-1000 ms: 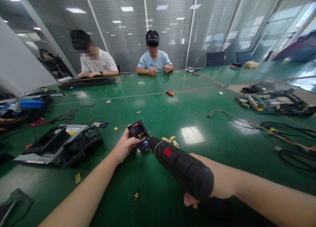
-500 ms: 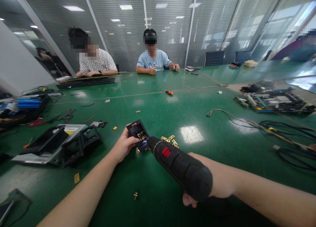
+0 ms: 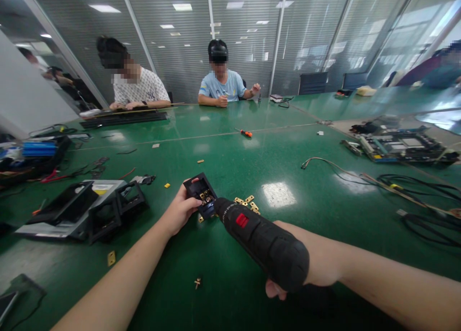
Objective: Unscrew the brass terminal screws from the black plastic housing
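Black housing [image 3: 197, 188]: in the left hand [image 3: 182, 207], above the green table [image 3: 230, 158], tilted; brass pieces [image 3: 206, 198] inside. Left grip: pinching the housing's near side, thumb over the rim, other fingers mostly hidden behind. Power drill [image 3: 266, 239]: black, red switch; nose at the housing's right-hand edge, bit contact hidden. Right grip: wrapped around the drill's handle, largely screened by its body. Changes over the last second: none marked in housing, drill or either hand, beyond a slight shift of view; this suggests a steady hold on one spot, any turning of the bit being impossible to tell. Across the table, a co-worker's hand [image 3: 255, 88] has lifted. Pose: left forearm reaching up from lower left; right forearm coming in from lower right, drill aimed up and leftward. Adjacent: loose brass plates [image 3: 248, 202], just right of the drill's nose.
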`<state>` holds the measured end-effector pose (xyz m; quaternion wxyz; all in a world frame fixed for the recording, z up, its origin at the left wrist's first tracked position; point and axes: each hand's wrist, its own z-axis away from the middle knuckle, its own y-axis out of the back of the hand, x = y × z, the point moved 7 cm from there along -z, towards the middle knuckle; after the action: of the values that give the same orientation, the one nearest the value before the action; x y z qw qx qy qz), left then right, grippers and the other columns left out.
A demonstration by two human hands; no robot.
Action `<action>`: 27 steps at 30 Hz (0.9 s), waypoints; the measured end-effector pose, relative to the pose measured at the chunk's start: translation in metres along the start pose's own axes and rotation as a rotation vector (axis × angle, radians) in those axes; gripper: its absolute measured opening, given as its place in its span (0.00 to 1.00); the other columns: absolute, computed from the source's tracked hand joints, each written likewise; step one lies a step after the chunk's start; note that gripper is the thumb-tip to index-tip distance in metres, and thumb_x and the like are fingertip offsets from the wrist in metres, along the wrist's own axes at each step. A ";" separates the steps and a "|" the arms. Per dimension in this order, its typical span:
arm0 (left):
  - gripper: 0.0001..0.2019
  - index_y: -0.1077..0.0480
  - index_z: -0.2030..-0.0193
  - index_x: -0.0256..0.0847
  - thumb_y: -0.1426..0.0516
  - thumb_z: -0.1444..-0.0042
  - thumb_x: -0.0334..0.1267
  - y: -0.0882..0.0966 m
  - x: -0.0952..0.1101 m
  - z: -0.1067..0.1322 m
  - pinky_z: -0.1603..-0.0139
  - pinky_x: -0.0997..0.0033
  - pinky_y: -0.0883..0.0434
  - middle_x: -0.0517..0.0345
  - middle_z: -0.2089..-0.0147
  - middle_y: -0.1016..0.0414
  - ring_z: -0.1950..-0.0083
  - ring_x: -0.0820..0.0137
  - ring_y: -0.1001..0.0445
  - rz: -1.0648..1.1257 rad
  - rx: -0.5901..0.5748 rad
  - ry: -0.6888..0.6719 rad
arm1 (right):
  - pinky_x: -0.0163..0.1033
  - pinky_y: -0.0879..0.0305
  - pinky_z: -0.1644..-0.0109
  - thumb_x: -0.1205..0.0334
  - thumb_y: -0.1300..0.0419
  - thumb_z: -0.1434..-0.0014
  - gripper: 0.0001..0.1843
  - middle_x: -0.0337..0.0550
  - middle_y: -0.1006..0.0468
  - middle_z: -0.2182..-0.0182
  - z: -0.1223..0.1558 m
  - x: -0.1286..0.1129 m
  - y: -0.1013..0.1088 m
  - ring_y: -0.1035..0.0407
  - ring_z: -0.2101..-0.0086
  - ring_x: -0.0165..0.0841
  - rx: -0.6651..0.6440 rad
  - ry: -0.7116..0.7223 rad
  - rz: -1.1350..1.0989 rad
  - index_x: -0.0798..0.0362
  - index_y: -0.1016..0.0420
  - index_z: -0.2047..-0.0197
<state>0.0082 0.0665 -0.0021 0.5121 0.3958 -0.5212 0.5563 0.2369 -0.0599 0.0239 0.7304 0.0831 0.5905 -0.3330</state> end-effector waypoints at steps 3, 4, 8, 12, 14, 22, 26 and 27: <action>0.37 0.34 0.40 0.49 0.34 0.60 0.30 -0.001 0.000 -0.001 0.53 0.62 0.22 0.59 0.50 0.21 0.52 0.61 0.20 0.010 -0.007 -0.006 | 0.29 0.27 0.75 0.61 0.16 0.69 0.28 0.39 0.19 0.76 0.000 0.000 0.001 0.25 0.77 0.30 0.005 0.030 -0.013 0.58 0.24 0.67; 0.37 0.34 0.40 0.49 0.34 0.60 0.30 -0.001 0.000 -0.001 0.53 0.62 0.22 0.59 0.50 0.21 0.52 0.61 0.19 0.013 -0.010 -0.008 | 0.29 0.27 0.75 0.61 0.17 0.67 0.27 0.39 0.19 0.76 0.001 -0.001 0.000 0.25 0.77 0.29 -0.002 0.042 -0.003 0.59 0.23 0.66; 0.38 0.34 0.39 0.49 0.34 0.60 0.30 -0.002 0.000 0.000 0.54 0.61 0.21 0.59 0.51 0.20 0.53 0.61 0.19 0.023 -0.012 -0.003 | 0.30 0.26 0.71 0.61 0.19 0.60 0.24 0.39 0.20 0.74 0.004 -0.006 -0.003 0.25 0.75 0.28 -0.018 0.048 0.029 0.58 0.24 0.64; 0.38 0.34 0.39 0.50 0.34 0.61 0.30 0.000 -0.001 -0.001 0.54 0.60 0.20 0.60 0.52 0.21 0.54 0.61 0.19 0.023 0.000 -0.002 | 0.30 0.27 0.73 0.56 0.17 0.64 0.29 0.39 0.20 0.74 0.006 -0.008 -0.003 0.25 0.75 0.29 0.014 0.003 0.020 0.58 0.25 0.64; 0.38 0.34 0.40 0.50 0.34 0.61 0.30 0.000 -0.001 -0.001 0.55 0.60 0.20 0.61 0.53 0.21 0.54 0.61 0.19 0.022 0.005 0.000 | 0.30 0.27 0.72 0.55 0.17 0.64 0.29 0.39 0.20 0.74 0.006 -0.009 -0.003 0.25 0.75 0.29 0.008 0.010 0.029 0.58 0.25 0.63; 0.38 0.34 0.39 0.49 0.34 0.61 0.30 0.000 0.000 0.000 0.55 0.60 0.19 0.60 0.53 0.21 0.55 0.61 0.19 0.017 0.009 0.005 | 0.31 0.27 0.71 0.56 0.17 0.61 0.25 0.39 0.21 0.75 0.006 -0.006 -0.003 0.25 0.75 0.29 0.006 -0.004 0.036 0.58 0.25 0.69; 0.38 0.33 0.39 0.49 0.34 0.61 0.30 0.000 -0.001 -0.001 0.54 0.59 0.19 0.60 0.52 0.21 0.54 0.61 0.19 0.013 0.003 -0.001 | 0.31 0.27 0.72 0.56 0.17 0.62 0.27 0.40 0.20 0.74 0.006 -0.008 -0.003 0.25 0.75 0.29 0.001 0.009 0.011 0.58 0.24 0.65; 0.38 0.33 0.39 0.49 0.34 0.61 0.30 0.000 -0.001 -0.001 0.53 0.59 0.19 0.60 0.52 0.21 0.54 0.60 0.19 0.013 0.001 -0.002 | 0.31 0.26 0.72 0.56 0.17 0.63 0.28 0.40 0.19 0.74 0.006 -0.008 -0.003 0.25 0.75 0.29 0.003 0.008 0.002 0.58 0.24 0.64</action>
<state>0.0084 0.0679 -0.0032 0.5076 0.3931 -0.5241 0.5595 0.2394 -0.0623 0.0343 0.7281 0.0863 0.5930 -0.3329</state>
